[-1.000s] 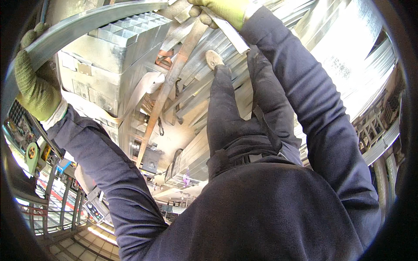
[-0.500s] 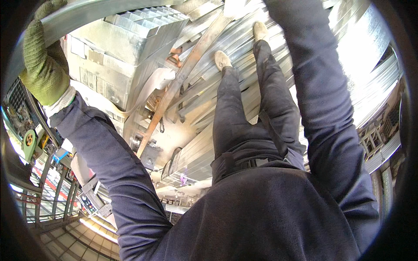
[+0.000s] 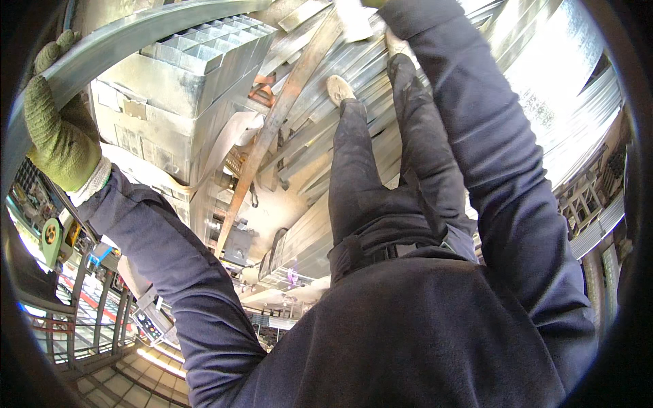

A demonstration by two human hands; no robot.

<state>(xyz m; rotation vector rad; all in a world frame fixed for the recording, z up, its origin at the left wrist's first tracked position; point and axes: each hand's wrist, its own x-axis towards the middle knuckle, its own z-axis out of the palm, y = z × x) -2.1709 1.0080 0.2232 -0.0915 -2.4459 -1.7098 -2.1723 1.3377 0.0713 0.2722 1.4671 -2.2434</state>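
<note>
One held bar [image 3: 136, 34], one brown bar [image 3: 282, 109], two shoes [image 3: 338, 88], two sleeves [image 3: 513, 149] and one buckle [image 3: 403, 250] show. The floor strips [image 3: 371, 71] are too many to count.

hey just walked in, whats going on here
A person in a dark top grips a long grey metal profile with the gloved left hand. The right arm reaches up to the top edge of the view, where too little shows to tell what it holds. A pale stack with a grid of openings stands at the person's left, and long metal strips lie around the shoes.
</note>
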